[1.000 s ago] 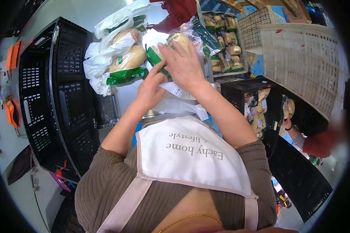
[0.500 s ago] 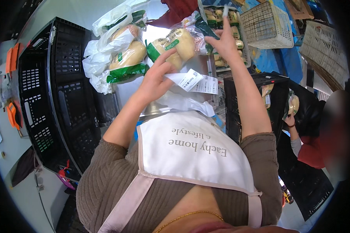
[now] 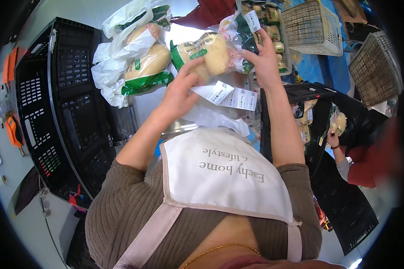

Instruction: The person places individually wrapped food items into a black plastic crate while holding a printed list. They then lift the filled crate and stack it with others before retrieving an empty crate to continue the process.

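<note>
A clear bag of large pale-yellow, potato-like produce [image 3: 214, 53] with green printed film lies on the bright work surface in front of me. My left hand [image 3: 180, 93] rests its fingertips on this bag and holds a strip of white printed labels [image 3: 226, 95] that hangs to the right. At the bag's dark green right end is my right hand [image 3: 265, 62], thumb and bent fingers closed about the film. A white label [image 3: 252, 21] lies on the green film by its fingertips. To the left is a similar bag [image 3: 148, 62], partly covered by crumpled white plastic.
Tall black crates [image 3: 78, 89] stand at my left. At far right are a tray of packed produce [image 3: 274, 27], a white plastic basket [image 3: 312, 29] and another basket [image 3: 377, 69]. Near a black crate [image 3: 296, 92], a co-worker's hand [image 3: 333, 138] holds a bagged item [image 3: 340, 122].
My right index finger, stretched out earlier with the label at its tip, is now bent. The label lies against the green film, which has shifted right. My left hand stays nearly still.
</note>
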Motion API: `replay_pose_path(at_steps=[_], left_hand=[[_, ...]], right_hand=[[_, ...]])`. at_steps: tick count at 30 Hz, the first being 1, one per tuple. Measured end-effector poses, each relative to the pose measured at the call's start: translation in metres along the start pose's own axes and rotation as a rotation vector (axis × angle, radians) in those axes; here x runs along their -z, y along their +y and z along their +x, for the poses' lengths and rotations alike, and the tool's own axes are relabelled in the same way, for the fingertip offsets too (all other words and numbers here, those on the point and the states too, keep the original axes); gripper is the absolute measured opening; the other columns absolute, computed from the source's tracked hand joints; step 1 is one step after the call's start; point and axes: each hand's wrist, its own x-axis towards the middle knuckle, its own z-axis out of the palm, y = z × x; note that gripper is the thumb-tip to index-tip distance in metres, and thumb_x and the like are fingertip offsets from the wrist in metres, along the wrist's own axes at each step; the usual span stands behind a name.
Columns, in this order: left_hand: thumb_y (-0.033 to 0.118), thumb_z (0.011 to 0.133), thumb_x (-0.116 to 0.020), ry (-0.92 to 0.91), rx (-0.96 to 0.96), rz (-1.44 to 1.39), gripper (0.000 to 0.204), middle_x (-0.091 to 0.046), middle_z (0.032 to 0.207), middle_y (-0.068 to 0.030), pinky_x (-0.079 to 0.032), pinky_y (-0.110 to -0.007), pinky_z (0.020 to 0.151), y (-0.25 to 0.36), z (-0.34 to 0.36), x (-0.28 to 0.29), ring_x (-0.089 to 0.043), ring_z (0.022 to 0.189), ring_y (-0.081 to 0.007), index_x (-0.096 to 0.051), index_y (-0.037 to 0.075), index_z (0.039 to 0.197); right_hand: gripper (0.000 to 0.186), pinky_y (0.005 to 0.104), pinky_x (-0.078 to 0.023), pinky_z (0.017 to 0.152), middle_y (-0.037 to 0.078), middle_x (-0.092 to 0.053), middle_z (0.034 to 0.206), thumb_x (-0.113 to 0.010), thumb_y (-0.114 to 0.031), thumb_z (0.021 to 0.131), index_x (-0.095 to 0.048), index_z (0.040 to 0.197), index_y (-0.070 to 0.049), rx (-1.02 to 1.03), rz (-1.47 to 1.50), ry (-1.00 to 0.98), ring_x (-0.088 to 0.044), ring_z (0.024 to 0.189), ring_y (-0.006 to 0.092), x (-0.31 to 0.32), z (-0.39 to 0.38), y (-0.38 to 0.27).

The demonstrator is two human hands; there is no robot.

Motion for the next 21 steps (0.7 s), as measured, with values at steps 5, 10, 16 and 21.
replay_pose_path(at_steps=[5,10,16,21], left_hand=[[-0.007,0.072,-0.063,-0.005,-0.006,-0.019,0.017,-0.042,0.144,-0.0141,-0.049,-0.03,0.082,-0.001,-0.004,0.0,-0.051,0.123,-0.0278,-0.055,0.001,0.085],[-0.006,0.073,-0.064,-0.002,-0.032,-0.021,0.017,-0.043,0.144,-0.0149,-0.049,-0.032,0.085,-0.003,-0.001,-0.004,-0.051,0.123,-0.0291,-0.054,0.001,0.085],[-0.004,0.073,-0.065,0.026,-0.032,-0.016,0.016,-0.045,0.142,-0.0153,-0.048,-0.033,0.089,-0.004,0.001,-0.012,-0.052,0.122,-0.0308,-0.054,0.001,0.084],[-0.004,0.073,-0.065,0.035,-0.03,-0.028,0.016,-0.045,0.142,-0.0158,-0.048,-0.034,0.09,-0.004,-0.001,-0.012,-0.053,0.12,-0.0322,-0.054,0.001,0.084]], right_hand=[[0.076,0.0299,-0.051,0.083,0.015,-0.062,0.117,-0.064,0.007,0.08,-0.023,0.144,0.002,0.035,0.094,0.052,-0.061,0.101,0.0172,-0.006,-0.005,0.005],[0.076,0.0307,-0.051,0.086,0.015,-0.06,0.118,-0.069,-0.001,0.079,-0.028,0.142,0.002,0.045,-0.014,0.078,-0.061,0.102,0.0189,-0.006,-0.001,0.013],[0.077,0.0313,-0.049,0.089,0.014,-0.056,0.124,-0.075,-0.008,0.074,-0.035,0.139,0.003,0.143,-0.452,0.131,-0.06,0.105,0.0199,0.0,0.018,0.027],[0.069,0.0306,-0.049,0.088,0.014,-0.057,0.122,-0.073,-0.003,0.076,-0.037,0.135,0.003,0.09,-0.205,0.138,-0.06,0.103,0.0185,-0.002,0.021,0.032]])
